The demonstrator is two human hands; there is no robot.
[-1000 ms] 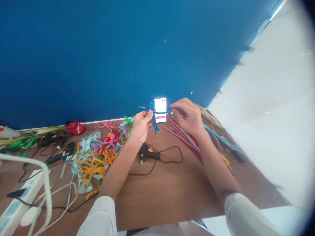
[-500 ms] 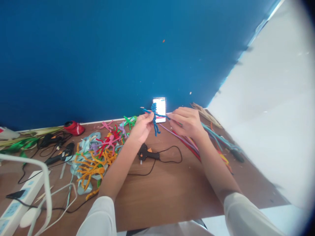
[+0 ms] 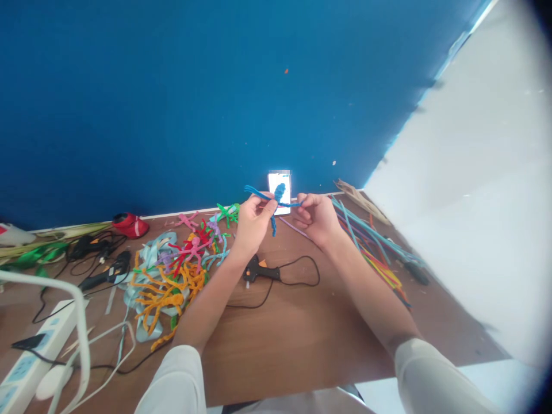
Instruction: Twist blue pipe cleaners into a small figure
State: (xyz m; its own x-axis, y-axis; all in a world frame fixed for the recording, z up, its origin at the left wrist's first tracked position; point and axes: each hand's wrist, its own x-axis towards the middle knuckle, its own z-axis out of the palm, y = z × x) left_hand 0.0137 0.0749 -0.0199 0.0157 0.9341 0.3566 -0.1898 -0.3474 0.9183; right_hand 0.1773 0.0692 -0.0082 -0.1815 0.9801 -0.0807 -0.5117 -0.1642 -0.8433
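Observation:
A blue pipe-cleaner figure (image 3: 280, 191) with a coiled head and thin limbs is held up in front of a lit phone (image 3: 284, 181) leaning on the wall. My left hand (image 3: 256, 221) is closed on its middle, thumb and fingers pinching. Out to the left sticks one arm, and a twisted leg hangs below. My right hand (image 3: 318, 217) pinches the tip of the arm that stretches to the right. Below the hands, on the table, lies a black glue gun (image 3: 261, 269) with its cord looped to the right.
Orange, pink, red and green pipe-cleaner figures (image 3: 166, 293) lie heaped over pale blue ribbon at left. A second glue gun (image 3: 107, 271), a red object (image 3: 130, 225) and a white power strip (image 3: 37, 351) are farther left. Loose pipe cleaners (image 3: 375, 233) lie at right.
The blue figure has turned, its head now tilting right. My right hand has rolled over and shifted slightly left, and now pinches the right arm's tip with its fingers curled.

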